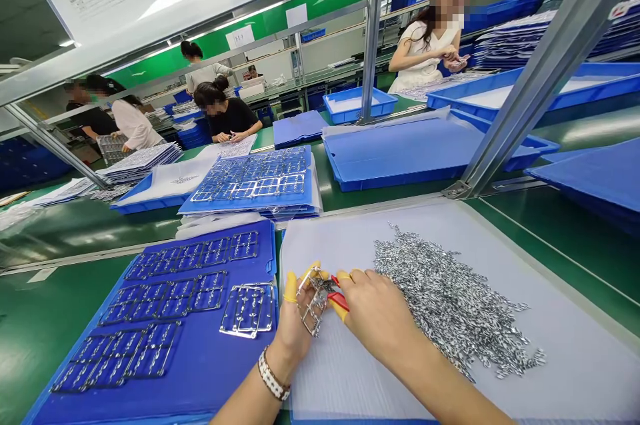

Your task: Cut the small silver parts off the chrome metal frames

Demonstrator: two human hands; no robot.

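In the middle of the head view my left hand, with yellow finger cots, is closed on a small metal frame with crossbars, held tilted. My right hand grips red-handled pliers, whose jaws meet the frame near my left fingertips; the exact contact is too small to make out. To the right of my hands, a heap of small shiny metal pieces lies on a white sheet. At left, rows of similar metal frames and a loose group of frames lie on a blue board.
Behind my hands stands a stack of blue boards bearing more frames. A blue tray sits at the back, beside a slanted metal post. Several people work across the green bench, one in a white top.
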